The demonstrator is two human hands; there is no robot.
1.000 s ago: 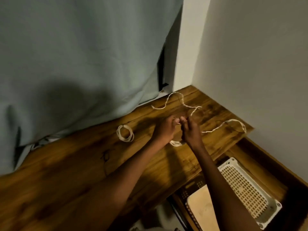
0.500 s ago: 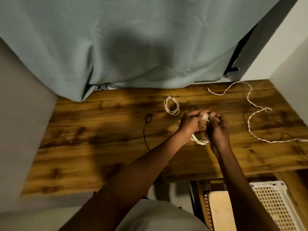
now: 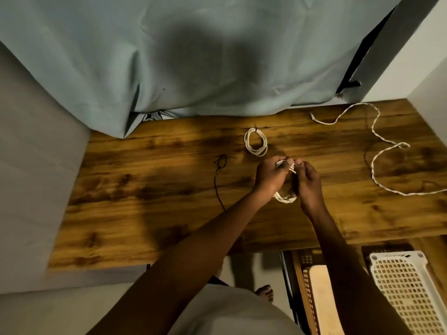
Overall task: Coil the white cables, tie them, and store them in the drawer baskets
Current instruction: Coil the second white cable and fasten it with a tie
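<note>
Over the middle of the wooden desk (image 3: 150,209), my left hand (image 3: 272,176) and my right hand (image 3: 307,182) both pinch a small coil of white cable (image 3: 285,198). Its top strands show between my fingertips and its lower loop hangs below my palms. A second white coil (image 3: 256,141), tied with a dark tie, lies flat on the desk just beyond my hands. A long loose white cable (image 3: 377,151) snakes across the right side of the desk. A white lattice basket (image 3: 408,293) sits in the open drawer at the lower right.
A thin black cord (image 3: 219,180) with a knot lies left of my hands. A pale green curtain (image 3: 193,56) hangs over the desk's back edge. A tan basket (image 3: 319,298) stands in the drawer beside the white one. Grey walls close both sides.
The view has swung left and down, so the desk now sits square in front. My hands have stayed together on the coil, with little change in grip.
</note>
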